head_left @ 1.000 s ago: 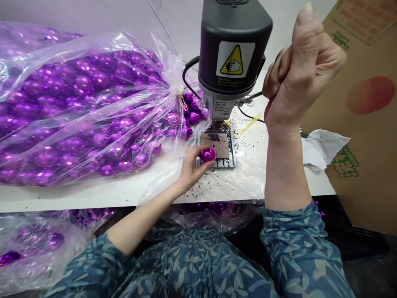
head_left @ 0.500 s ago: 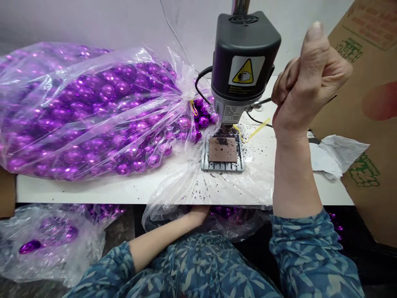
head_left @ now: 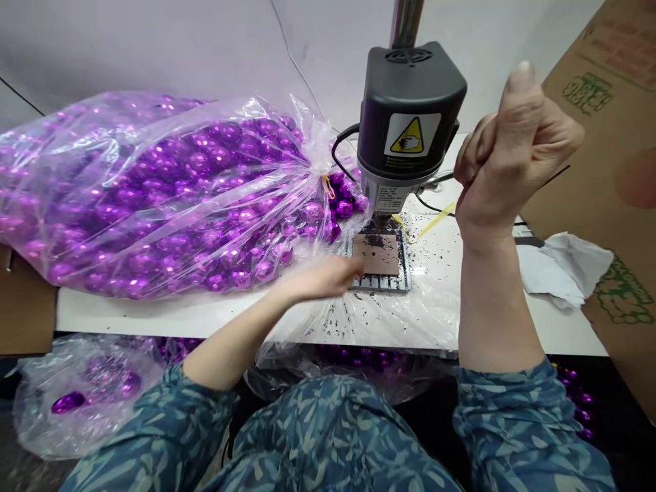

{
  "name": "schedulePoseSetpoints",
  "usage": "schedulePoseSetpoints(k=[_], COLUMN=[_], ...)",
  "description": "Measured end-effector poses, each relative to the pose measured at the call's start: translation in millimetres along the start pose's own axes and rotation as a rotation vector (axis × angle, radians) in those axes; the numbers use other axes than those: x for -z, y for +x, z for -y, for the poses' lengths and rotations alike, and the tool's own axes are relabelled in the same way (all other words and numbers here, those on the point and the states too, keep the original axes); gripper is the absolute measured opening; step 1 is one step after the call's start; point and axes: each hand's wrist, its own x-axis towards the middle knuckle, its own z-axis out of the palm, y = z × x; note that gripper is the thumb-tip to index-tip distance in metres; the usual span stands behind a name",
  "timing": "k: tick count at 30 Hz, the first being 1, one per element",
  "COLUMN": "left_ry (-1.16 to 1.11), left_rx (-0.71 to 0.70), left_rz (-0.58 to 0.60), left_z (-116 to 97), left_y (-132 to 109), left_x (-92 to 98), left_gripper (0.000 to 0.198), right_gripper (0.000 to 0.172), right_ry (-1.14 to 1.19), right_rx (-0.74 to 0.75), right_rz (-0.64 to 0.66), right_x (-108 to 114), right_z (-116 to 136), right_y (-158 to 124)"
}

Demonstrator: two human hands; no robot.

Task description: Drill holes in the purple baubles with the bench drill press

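A small bench drill with a dark head (head_left: pixel 410 123) stands over a slotted base plate (head_left: pixel 382 256) covered in dark shavings. My right hand (head_left: pixel 512 150) is raised beside the drill head, closed in a fist with the thumb up, around the thin black lever (head_left: pixel 435 179). My left hand (head_left: pixel 328 277) lies low on the table, just left of the plate. It is blurred and I cannot see anything in it. A big clear bag of shiny purple balls (head_left: pixel 169 198) lies on the table to the left, with its tied neck near the drill.
A white table (head_left: pixel 154 314) carries a clear plastic sheet (head_left: pixel 410 314) that hangs over its front edge. Under the table are more purple balls (head_left: pixel 359 355) and another bag (head_left: pixel 87 389). A cardboard box (head_left: pixel 605 157) and crumpled white paper (head_left: pixel 564 266) are at the right.
A second ago my left hand held a purple ball at the plate. It then dropped below the table edge and is now back up beside the plate. My right hand kept its grip.
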Motion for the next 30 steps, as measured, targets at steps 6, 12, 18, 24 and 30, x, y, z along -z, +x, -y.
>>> schedulePoseSetpoints(k=[6, 12, 18, 24, 30], left_ry=[0.382, 0.381, -0.511, -1.093, -1.128], left_rx=[0.232, 0.257, 0.165, 0.223, 0.296], left_rz=[-0.412, -0.479, -0.688, -0.524, -0.517], left_z=[72.3, 84.9, 49.7, 33.1, 38.0], left_y=[59.4, 41.4, 11.1, 10.3, 19.4], left_x=[35.5, 28.4, 22.1, 2.2, -10.5], left_gripper=[0.025, 0.033, 0.048, 0.033, 0.037], right_gripper=[0.07, 0.071, 0.066, 0.063, 0.063], right_ry=[0.02, -0.018, 0.081, 0.104, 0.034], right_rx=[-0.012, 0.019, 0.006, 0.002, 0.033], right_rz=[-0.006, 0.007, -0.009, -0.02, -0.013], right_x=[0.7, 0.8, -1.7, -2.6, -1.5], right_z=[-0.8, -2.0, 5.0, 5.1, 2.7], right_y=[0.2, -0.1, -2.3, -2.6, -2.5])
